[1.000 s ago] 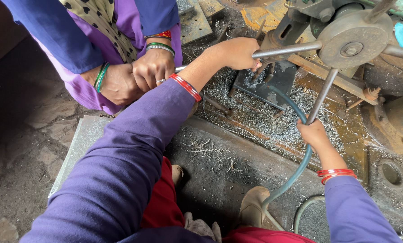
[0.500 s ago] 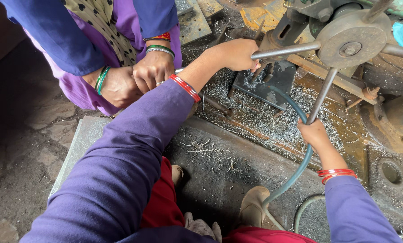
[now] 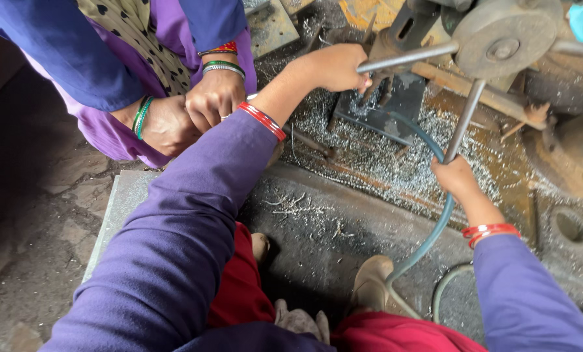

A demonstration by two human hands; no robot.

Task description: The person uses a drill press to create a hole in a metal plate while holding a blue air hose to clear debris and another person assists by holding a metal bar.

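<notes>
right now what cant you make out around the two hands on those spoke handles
Head view only:
- Left hand hides the end of its handle bar.
- Right hand covers the lower handle's tip.
- The hub is cut off by the top edge.
- The co-worker's hands are clasped; anything held is hidden.

A metal workshop: a heavy, rusty machine [image 3: 500, 45] with steel handle rods [image 3: 464, 117] stands over a bed strewn with metal shavings [image 3: 383, 163] (probably drilling swarf), above a grimy concrete floor [image 3: 37, 215].
</notes>
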